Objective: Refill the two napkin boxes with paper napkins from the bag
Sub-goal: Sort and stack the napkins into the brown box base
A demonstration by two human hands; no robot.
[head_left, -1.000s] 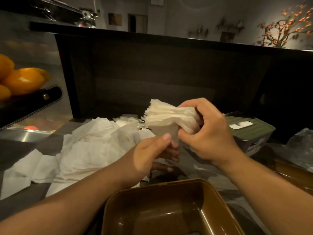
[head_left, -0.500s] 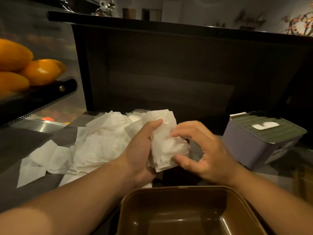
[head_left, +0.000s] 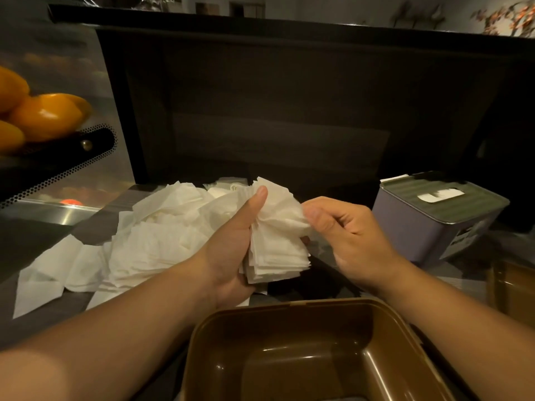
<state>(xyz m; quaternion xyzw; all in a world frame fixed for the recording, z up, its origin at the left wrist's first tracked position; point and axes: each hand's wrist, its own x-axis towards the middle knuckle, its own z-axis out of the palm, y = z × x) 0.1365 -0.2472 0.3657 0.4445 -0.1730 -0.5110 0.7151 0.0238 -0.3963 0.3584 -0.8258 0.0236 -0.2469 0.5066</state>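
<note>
My left hand [head_left: 231, 250] grips a thick stack of white paper napkins [head_left: 275, 247] above the counter, thumb up along its left edge. My right hand [head_left: 344, 230] pinches the top right corner of that stack between thumb and fingers. Just below, at the near edge, an open brown napkin box [head_left: 278, 322] stands with nothing in it. A second napkin box [head_left: 428, 224], grey with a green lid and a white napkin showing in its slot, sits to the right. A loose heap of napkins [head_left: 150, 241] lies on the counter to the left.
A dark counter wall [head_left: 275, 111] rises right behind the napkins. On the left, oranges [head_left: 43, 114] sit on a black perforated tray [head_left: 58, 166] above a steel surface [head_left: 49, 212]. Something brown [head_left: 512, 287] lies at the right edge.
The stack passed from my right hand into my left and came lower. My right hand let go of its full grip and now pinches the stack's upper corner.
</note>
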